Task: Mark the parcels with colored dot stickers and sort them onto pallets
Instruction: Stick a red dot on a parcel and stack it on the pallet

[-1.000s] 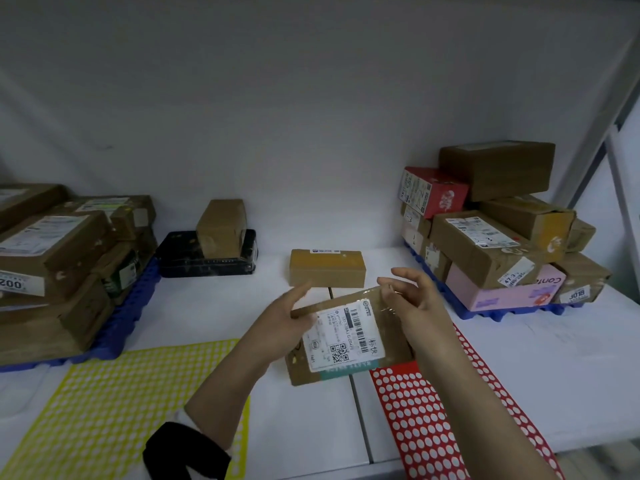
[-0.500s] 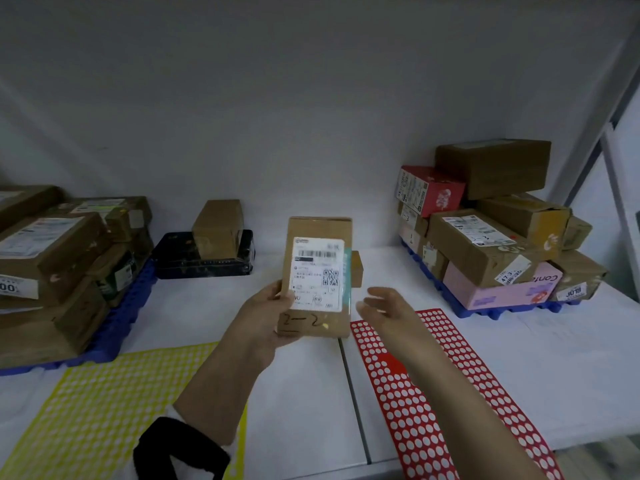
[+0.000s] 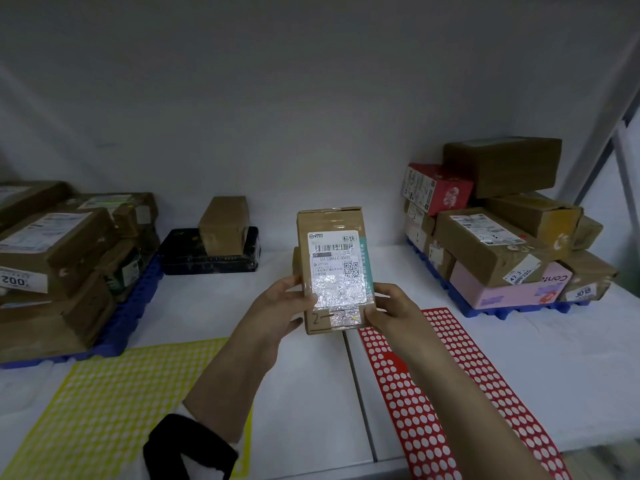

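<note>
Hands first, head view: left hand (image 3: 282, 299) curled round the lower left edge of the parcel (image 3: 332, 268), right hand (image 3: 388, 306) pinching its lower right corner, thumbs on the front. Held upright at dead centre, clear of the worktop (image 3: 554, 358), label face toward the camera, tape glare over the label's lower half. Handwritten "2—" near the bottom edge; beside it a yellowish speck, sticker or reflection impossible to tell.

Probably at the reading step: checking label and handwritten mark to choose colour and pallet. Next, by judgement: freeing one hand while keeping the other clamped, peeling a dot from the yellow sticker sheet (image 3: 104, 403) at 7 o'clock or the red sticker sheet (image 3: 450, 375) at 5 o'clock, pressing it onto bare cardboard rather than over the barcode, then carrying to the matching stack. Some risk of a slip on the glossy tape with one hand only.

Around: white worktop in two panels, seam (image 3: 356, 375) running from 6 o'clock toward centre. Left pallet (image 3: 138, 306), blue, at 9 o'clock, stacked with brown boxes; right pallet (image 3: 485, 311), blue, at 3 o'clock, with brown, red and pink boxes. Black tray (image 3: 211, 265) at 11 o'clock bearing one brown box (image 3: 225, 223). Behind the held parcel, a sliver of another carton (image 3: 295, 261). Plain white wall (image 3: 311, 98) across 12 o'clock. Dark cuff (image 3: 190, 448) on the left forearm at 7 o'clock.
</note>
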